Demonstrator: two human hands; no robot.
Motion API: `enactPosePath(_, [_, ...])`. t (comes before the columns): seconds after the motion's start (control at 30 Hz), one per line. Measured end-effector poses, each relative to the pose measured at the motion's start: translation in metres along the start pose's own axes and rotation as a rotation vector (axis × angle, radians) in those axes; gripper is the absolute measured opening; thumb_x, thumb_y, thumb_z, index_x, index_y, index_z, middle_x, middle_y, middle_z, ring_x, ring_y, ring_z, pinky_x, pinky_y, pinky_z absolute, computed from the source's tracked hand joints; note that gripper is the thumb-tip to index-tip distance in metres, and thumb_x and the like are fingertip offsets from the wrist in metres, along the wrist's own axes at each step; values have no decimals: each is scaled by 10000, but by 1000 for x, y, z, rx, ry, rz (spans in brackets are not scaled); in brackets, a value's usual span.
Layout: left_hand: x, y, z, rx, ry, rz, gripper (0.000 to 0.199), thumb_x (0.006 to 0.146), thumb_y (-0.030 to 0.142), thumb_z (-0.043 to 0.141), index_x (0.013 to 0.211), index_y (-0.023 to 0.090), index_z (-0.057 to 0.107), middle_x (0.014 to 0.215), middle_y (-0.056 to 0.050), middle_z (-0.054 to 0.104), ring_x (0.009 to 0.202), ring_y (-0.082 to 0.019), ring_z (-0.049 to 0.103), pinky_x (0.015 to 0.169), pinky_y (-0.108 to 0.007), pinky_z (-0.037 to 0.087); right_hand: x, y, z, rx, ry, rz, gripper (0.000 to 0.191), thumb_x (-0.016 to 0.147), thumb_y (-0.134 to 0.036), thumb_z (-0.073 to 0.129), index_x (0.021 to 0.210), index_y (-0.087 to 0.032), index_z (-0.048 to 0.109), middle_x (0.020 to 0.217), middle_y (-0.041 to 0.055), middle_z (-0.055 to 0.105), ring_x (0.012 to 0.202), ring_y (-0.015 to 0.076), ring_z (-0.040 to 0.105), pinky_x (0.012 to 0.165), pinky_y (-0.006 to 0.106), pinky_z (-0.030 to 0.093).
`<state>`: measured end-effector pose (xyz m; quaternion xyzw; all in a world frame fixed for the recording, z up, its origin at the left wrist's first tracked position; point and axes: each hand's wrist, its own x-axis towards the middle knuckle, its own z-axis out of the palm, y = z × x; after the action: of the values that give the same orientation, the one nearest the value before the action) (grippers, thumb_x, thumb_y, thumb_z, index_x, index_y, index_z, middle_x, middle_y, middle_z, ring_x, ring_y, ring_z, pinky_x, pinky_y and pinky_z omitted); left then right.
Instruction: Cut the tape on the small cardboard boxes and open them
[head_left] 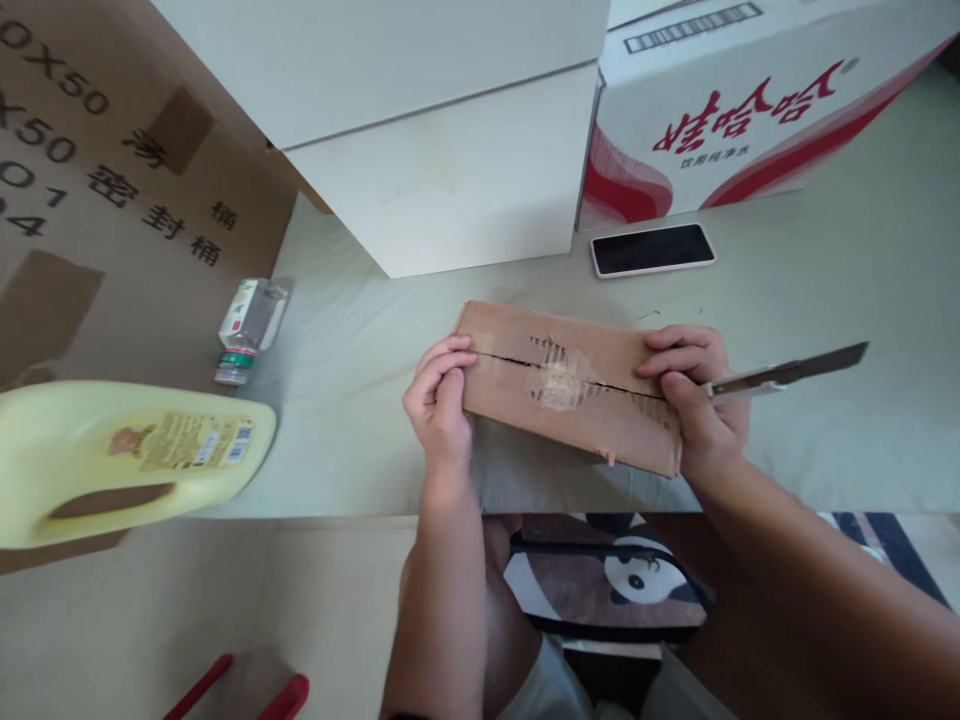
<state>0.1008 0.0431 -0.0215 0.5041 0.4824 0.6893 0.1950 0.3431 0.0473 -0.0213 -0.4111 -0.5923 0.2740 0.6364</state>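
Observation:
A small brown cardboard box [570, 350] lies on the light green cloth surface, its top seam slit open as a narrow dark gap, with torn, roughened patches at the middle. My left hand [442, 395] grips the box's left end, fingers on top and thumb at the near side. At the right end, my right hand [701, 400] presses its thumb and fingers on the box top. A utility knife [787, 370] with a long blade sticks out to the right from under that same hand, blade pointing away from the box. The knife's handle is mostly hidden.
A phone [652, 250] lies beyond the box. White boxes [465, 170] and a printed water carton [720, 130] stand behind. To the left are a clear bottle [247, 325], a yellow jug [135, 460] and a large brown carton [150, 190]. Red handles [285, 697] show on the floor.

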Motion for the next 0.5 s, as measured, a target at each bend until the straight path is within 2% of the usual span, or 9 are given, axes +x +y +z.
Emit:
enactPosePath(0.27, [3,1,-7,35,-63,-26,163,880,273,642,849,274,802,1049,-21,780,1055,-202,707,1016,-412,527,0,7,-4,-9,-33,-48,265,965,-433,565,839,-287,748,1004,62,665,961,248,621,901,485,489])
enactPosePath(0.37, [4,0,-8,17,-66,-8,173,883,254,638,855,285,806,1039,-12,782,1047,-186,707,1002,-386,528,1,5,-3,-14,-43,-54,292,970,-459,557,821,-288,741,986,66,667,957,249,626,913,488,488])
enactPosePath(0.43, [4,-1,-8,10,-65,-3,190,878,229,631,852,292,808,1032,-5,785,1042,-178,707,995,-374,527,1,4,0,3,-5,-35,276,953,-484,567,845,-289,729,1003,73,682,997,265,635,932,500,493])
enactPosePath(0.5, [5,-2,-9,11,-45,-13,197,865,216,626,839,290,807,1027,-4,786,1042,-180,706,1001,-377,524,1,4,3,83,94,7,242,924,-505,588,922,-294,706,1048,71,700,1012,268,653,918,490,514])
